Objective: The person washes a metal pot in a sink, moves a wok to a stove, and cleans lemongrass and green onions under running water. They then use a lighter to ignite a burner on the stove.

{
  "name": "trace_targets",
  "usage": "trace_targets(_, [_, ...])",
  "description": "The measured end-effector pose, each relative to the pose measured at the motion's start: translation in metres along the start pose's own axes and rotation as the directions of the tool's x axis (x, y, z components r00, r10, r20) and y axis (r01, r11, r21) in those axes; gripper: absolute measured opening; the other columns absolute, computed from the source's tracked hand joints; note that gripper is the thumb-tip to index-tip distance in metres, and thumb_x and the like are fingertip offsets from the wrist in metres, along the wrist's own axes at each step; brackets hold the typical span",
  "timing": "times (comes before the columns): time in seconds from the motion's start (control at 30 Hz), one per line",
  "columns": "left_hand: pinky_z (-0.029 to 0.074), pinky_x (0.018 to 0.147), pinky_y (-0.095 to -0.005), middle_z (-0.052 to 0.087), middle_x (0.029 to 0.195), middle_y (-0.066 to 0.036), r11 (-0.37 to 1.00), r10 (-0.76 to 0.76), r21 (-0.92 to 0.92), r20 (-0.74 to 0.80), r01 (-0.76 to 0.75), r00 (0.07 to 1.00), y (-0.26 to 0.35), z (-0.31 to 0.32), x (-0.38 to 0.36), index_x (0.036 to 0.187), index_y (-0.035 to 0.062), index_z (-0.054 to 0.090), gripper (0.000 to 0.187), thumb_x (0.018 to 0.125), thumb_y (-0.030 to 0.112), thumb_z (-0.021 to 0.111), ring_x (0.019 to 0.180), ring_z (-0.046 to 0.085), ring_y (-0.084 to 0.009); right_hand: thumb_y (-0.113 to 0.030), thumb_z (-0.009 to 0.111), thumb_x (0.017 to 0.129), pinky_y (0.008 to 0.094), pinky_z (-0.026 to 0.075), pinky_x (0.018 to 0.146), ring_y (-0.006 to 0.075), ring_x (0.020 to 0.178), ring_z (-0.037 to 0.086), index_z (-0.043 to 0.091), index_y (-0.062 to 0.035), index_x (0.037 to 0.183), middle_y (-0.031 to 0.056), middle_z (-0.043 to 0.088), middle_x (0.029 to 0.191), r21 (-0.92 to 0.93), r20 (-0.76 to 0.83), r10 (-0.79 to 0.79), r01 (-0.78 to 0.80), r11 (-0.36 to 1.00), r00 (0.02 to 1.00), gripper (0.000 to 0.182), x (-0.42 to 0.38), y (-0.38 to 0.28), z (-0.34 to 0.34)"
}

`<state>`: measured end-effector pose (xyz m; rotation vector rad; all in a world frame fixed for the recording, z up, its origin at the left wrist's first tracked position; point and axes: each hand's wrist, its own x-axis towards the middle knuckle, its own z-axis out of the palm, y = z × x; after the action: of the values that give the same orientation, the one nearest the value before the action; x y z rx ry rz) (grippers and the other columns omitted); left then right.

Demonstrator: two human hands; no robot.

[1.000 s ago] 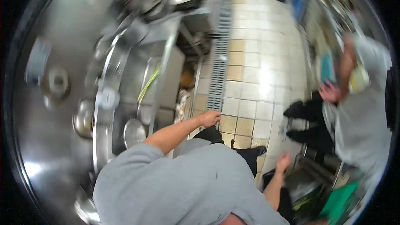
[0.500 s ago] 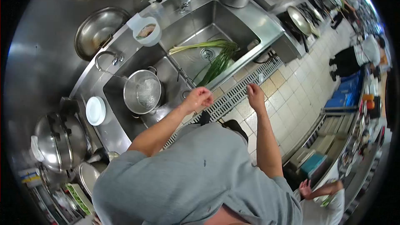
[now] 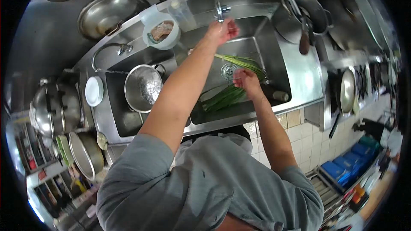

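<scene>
My left hand [image 3: 222,32] is raised just below the chrome faucet [image 3: 220,9] at the back of the right sink basin [image 3: 274,60]. Its fingers are apart and a little bent, with nothing in them. Over the same basin hovers my right hand [image 3: 247,78], near the drain, its fingers loosely spread and empty. Long green onions [image 3: 229,97] lie in the basin beneath and beside my right hand, their pale stalks [image 3: 231,58] reaching left under my left forearm. A metal pot [image 3: 143,88] stands in the left basin, below a curved spout [image 3: 97,60].
A white container [image 3: 165,36] holding food sits on the ledge between the basins. White plates [image 3: 94,91] are at the left edge. A large pot [image 3: 314,10] with utensils stands on the right counter, and a pan [image 3: 347,90] lies beyond it.
Both hands have moved from in front of the sink to over the right basin, my left hand reaching up by the faucet. The view has turned and shifted toward the right basin.
</scene>
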<state>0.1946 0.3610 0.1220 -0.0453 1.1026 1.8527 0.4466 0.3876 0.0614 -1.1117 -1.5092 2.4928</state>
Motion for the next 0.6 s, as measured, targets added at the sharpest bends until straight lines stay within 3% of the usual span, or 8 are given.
trace_targets(0.07, [0.057,0.071,-0.0398,0.066,0.088,-0.012,0.998,-0.023,-0.052,-0.034,0.021,0.999,-0.002,0.007,0.009,0.099,0.0034,0.059,0.011,0.096,0.014,0.061,0.079,0.067,-0.0272,-0.019,0.056,0.099,0.0289,0.054,0.061,0.0159,0.071,0.065,0.063,-0.0022,0.102,0.0064,0.065,0.086,-0.051,0.065,0.011,-0.007,0.999,0.998,0.018,0.042,0.002,-0.012])
trace_targets(0.13, [0.057,0.070,-0.0396,0.067,0.089,-0.011,0.996,0.080,-0.042,0.018,-0.079,0.997,-0.005,0.005,-0.012,0.100,0.0042,0.061,0.011,0.096,0.015,0.061,0.079,0.067,-0.0252,-0.019,0.058,0.099,0.0280,0.054,0.061,0.0153,0.071,0.064,0.063,-0.0025,0.102,0.0068,0.065,0.085,-0.008,0.042,0.042,-0.042,0.999,0.998,0.018,0.090,0.004,-0.016])
trace_targets(0.23, [0.056,0.067,-0.0363,0.067,0.089,-0.009,0.991,0.055,0.127,-0.153,-0.035,0.987,-0.035,-0.009,-0.065,0.099,0.0042,0.062,0.014,0.094,0.017,0.064,0.074,0.065,-0.0198,-0.014,0.059,0.094,0.0311,0.053,0.060,0.0186,0.069,0.064,0.063,-0.0034,0.105,0.0089,0.067,0.087,-0.034,0.083,0.111,-0.108,0.994,0.990,0.016,0.147,-0.004,0.010])
trace_targets(0.3, [0.055,0.065,-0.0332,0.066,0.088,-0.007,0.974,-0.013,0.214,-0.286,0.076,0.958,-0.076,-0.041,-0.089,0.100,0.0051,0.062,0.018,0.092,0.020,0.067,0.071,0.063,-0.0165,-0.017,0.058,0.096,0.0291,0.051,0.057,0.0171,0.064,0.061,0.060,-0.0022,0.108,0.0086,0.065,0.086,-0.152,0.026,-0.121,0.124,0.981,0.992,0.019,0.171,-0.017,0.037])
trace_targets(0.33, [0.055,0.065,-0.0317,0.065,0.087,-0.005,0.958,-0.071,0.233,-0.371,0.166,0.926,-0.100,-0.060,-0.100,0.101,0.0061,0.062,0.020,0.091,0.022,0.069,0.070,0.062,-0.0153,-0.017,0.058,0.096,0.0291,0.051,0.057,0.0171,0.064,0.061,0.060,-0.0022,0.108,0.0086,0.065,0.086,-0.157,0.052,-0.104,0.111,0.981,0.993,0.019,0.182,-0.020,0.054])
trace_targets(0.4, [0.055,0.064,-0.0311,0.064,0.088,-0.003,0.919,-0.155,0.256,-0.464,0.300,0.872,-0.142,-0.097,-0.124,0.105,0.0083,0.062,0.023,0.090,0.025,0.069,0.073,0.061,-0.0140,-0.025,0.058,0.099,0.0269,0.043,0.047,0.0133,0.055,0.054,0.062,-0.0036,0.104,0.0041,0.061,0.076,0.114,0.093,-0.151,0.140,0.984,0.984,0.023,0.193,-0.023,0.087])
trace_targets(0.53, [0.055,0.064,-0.0317,0.064,0.091,-0.002,0.898,-0.276,0.151,-0.539,0.414,0.796,-0.166,-0.118,-0.182,0.111,0.0102,0.060,0.025,0.092,0.026,0.066,0.077,0.062,-0.0133,-0.033,0.066,0.096,0.0248,0.034,0.041,0.0082,0.050,0.050,0.061,-0.0068,0.090,0.0000,0.054,0.064,0.129,0.274,-0.106,0.072,0.989,0.956,0.027,0.186,-0.067,0.124])
trace_targets(0.6, [0.055,0.065,-0.0321,0.064,0.092,-0.003,0.892,-0.291,0.127,-0.574,0.434,0.766,-0.163,-0.124,-0.189,0.112,0.0104,0.059,0.026,0.093,0.027,0.066,0.077,0.062,-0.0133,-0.035,0.067,0.095,0.0245,0.029,0.039,0.0072,0.047,0.045,0.061,-0.0087,0.089,-0.0022,0.050,0.062,0.227,0.005,-0.094,0.091,0.970,0.996,0.027,0.181,-0.084,0.125])
